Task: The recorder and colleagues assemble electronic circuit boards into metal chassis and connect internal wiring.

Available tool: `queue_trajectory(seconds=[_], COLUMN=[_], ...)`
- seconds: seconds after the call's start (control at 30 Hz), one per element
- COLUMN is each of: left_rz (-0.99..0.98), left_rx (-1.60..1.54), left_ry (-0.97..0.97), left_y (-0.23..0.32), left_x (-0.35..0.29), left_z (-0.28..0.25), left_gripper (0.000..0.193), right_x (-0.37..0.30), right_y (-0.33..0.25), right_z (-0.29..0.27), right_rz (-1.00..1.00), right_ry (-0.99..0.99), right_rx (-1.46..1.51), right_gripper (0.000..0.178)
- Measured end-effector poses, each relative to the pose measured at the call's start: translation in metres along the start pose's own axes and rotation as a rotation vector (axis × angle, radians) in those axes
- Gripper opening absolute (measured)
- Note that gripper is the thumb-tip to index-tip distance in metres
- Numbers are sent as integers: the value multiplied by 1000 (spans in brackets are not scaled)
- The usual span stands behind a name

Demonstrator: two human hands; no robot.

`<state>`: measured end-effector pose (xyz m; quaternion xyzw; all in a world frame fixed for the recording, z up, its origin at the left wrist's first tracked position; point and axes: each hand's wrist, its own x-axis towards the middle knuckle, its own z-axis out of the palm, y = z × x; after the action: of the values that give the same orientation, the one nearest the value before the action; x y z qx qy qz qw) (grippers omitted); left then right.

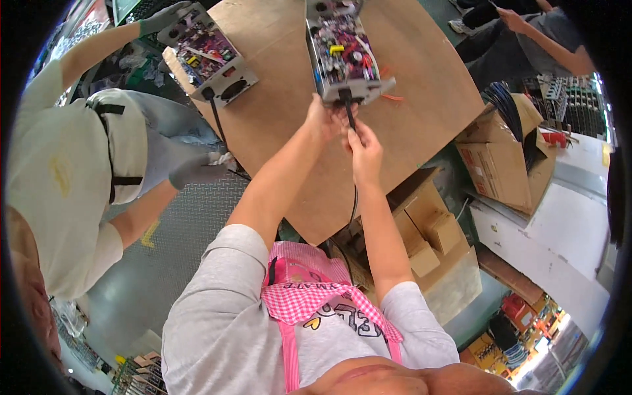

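An open metal-cased electronic unit (341,52), packed with components, lies on the brown board-topped table in front of me. A black power cord (349,112) has its plug in the socket at the unit's near end. Just behind that plug, my right hand (365,151) is closed round the cord, which runs down past my right forearm. My left hand (322,120) grips the near end of the casing from its lower left corner, thumb up against the side. Its other fingers are partly hidden under the cord and the casing's edge.
A co-worker at the left rests a gloved hand (166,18) on a similar unit (205,56) with its own black cord (216,118). Orange strips (393,98) lie beside my unit. Cardboard boxes (501,161) stand right of the table (431,79); another person sits far right.
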<state>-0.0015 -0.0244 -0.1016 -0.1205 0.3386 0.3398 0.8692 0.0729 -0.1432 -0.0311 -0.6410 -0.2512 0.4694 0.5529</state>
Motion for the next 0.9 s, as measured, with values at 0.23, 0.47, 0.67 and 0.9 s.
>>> queue_trajectory(seconds=[0.23,0.47,0.67,0.9], left_rz=[36,-154,-342,-359], left_rx=[351,432,590,619], left_ry=[54,208,239,56], left_y=[-32,-61,-96,-127], left_x=[-30,-121,-168,-180], left_z=[-43,-170,-211,-183], left_gripper=[71,48,39,36], right_x=[-33,-187,-261,-248], right_y=[60,154,158,52], right_z=[-44,-123,-132,-58], right_rz=[57,300,307,566], right_ry=[-178,-98,-222,-601], right_rx=[-370,-492,-547,-119], right_gripper=[40,31,20,15])
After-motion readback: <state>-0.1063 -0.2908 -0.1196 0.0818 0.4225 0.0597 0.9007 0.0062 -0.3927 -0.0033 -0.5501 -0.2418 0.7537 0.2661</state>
